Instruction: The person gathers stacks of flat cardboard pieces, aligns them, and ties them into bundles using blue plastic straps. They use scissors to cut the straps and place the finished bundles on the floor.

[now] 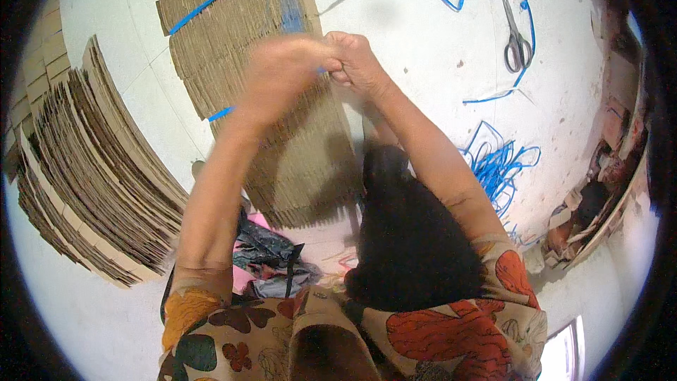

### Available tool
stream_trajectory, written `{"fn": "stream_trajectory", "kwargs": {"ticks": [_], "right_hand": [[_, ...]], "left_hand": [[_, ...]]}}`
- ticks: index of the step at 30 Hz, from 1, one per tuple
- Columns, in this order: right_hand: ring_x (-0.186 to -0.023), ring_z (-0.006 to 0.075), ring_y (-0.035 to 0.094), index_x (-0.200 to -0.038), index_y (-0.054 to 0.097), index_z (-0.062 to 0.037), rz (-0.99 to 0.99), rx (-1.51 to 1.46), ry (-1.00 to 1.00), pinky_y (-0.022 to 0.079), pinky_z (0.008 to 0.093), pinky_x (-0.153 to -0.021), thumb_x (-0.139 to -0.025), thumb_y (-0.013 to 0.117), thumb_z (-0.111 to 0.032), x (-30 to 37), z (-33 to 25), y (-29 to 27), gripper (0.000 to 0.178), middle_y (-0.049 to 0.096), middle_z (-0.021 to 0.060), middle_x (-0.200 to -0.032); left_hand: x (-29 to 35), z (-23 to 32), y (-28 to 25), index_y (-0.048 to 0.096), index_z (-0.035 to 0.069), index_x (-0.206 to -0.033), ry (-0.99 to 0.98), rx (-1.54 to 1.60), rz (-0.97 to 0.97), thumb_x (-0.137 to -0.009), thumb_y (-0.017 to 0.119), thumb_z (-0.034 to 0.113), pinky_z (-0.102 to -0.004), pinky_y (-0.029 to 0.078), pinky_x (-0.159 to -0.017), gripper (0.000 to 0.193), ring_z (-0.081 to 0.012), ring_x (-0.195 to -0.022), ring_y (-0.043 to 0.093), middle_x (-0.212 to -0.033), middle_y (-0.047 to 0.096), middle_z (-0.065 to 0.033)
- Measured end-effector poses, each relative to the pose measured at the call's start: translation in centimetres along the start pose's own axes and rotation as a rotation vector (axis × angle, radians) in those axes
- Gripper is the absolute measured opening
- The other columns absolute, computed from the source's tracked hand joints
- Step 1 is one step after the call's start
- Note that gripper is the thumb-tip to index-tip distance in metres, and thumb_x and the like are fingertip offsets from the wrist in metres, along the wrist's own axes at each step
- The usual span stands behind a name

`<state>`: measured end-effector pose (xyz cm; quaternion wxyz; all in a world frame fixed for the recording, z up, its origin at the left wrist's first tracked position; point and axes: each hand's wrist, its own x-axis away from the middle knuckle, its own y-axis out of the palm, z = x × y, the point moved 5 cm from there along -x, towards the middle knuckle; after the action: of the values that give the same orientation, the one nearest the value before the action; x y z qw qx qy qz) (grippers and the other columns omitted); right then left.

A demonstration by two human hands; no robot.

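In the head view, the left hand (285,63) and the right hand (358,60) meet over a long bundle of corrugated cardboard (303,162) that lies on the white floor (423,63). The right hand is closed, its fingers curled in and gripping a blue strap (322,70), of which only a small bit shows between the 2 hands. The left hand is blurred; I cannot tell whether it grips the strap too.

Across the bundle, 2 blue bands show: an upper band (211,8) toward the far end and a lower band (221,114) beside the left forearm. A loose blue length (460,5) trails over the floor to the right, near 1 pair of scissors (513,34) with dark handles. Nearer the person on that side lies a tangle of blue strap (497,169).

On the left stands a curved-looking stack of cardboard (106,169), apart from the bundle. Below the bundle lies a dark plastic bag (271,257), next to the person's black-clad leg (419,240).
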<state>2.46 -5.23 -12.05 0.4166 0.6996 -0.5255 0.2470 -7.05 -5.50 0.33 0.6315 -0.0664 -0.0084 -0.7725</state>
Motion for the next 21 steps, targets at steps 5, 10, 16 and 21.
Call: {"fn": "stream_trajectory", "kwargs": {"ticks": [5,10,16,21], "right_hand": [[-0.060,0.0127,0.049,-0.086,0.053,-0.0065,-0.267,-0.103,-0.200,0.042,0.0290,-0.054,-0.086,0.053,-0.015,2.2,0.9,-1.1,0.009,0.051,0.0026,-0.072],[-0.059,0.0138,0.051,-0.092,0.054,-0.0044,-0.327,-0.146,-0.236,0.042,0.0270,-0.051,-0.085,0.057,-0.017,4.8,0.0,-0.9,0.015,0.053,0.0041,-0.071],[-0.056,0.0126,0.053,-0.092,0.056,0.0012,-0.208,-0.192,-0.269,0.045,0.0251,-0.051,-0.085,0.057,-0.013,4.1,1.0,-1.4,0.016,0.056,0.0059,-0.069],[-0.059,0.0127,0.059,-0.090,0.057,0.0051,-0.435,-0.322,-0.180,0.051,0.0234,-0.057,-0.083,0.059,-0.011,4.3,0.3,-1.5,0.017,0.060,0.0088,-0.071]], "left_hand": [[-6.0,-0.6,5.7,0.053,-0.001,-0.066,0.108,-0.436,-0.392,-0.082,0.057,0.026,-0.0364,0.040,-0.052,0.032,-0.0309,-0.056,0.049,-0.060,0.051,-0.0148],[-9.3,-2.6,7.5,0.058,-0.001,-0.072,0.134,-0.864,-0.616,-0.078,0.059,0.024,-0.0418,0.044,-0.061,0.025,-0.0366,-0.068,0.055,-0.072,0.057,-0.0197],[-7.7,2.6,3.6,0.058,0.008,-0.111,0.095,-0.742,-0.361,-0.079,0.061,0.018,-0.0340,0.050,-0.058,0.035,-0.0245,-0.066,0.063,-0.077,0.064,-0.0141],[-1.5,0.6,-3.1,0.059,0.006,-0.114,-0.366,-0.262,0.062,-0.082,0.059,0.014,-0.0203,0.043,-0.052,0.033,-0.0069,-0.059,0.053,-0.080,0.063,-0.0039]]}}
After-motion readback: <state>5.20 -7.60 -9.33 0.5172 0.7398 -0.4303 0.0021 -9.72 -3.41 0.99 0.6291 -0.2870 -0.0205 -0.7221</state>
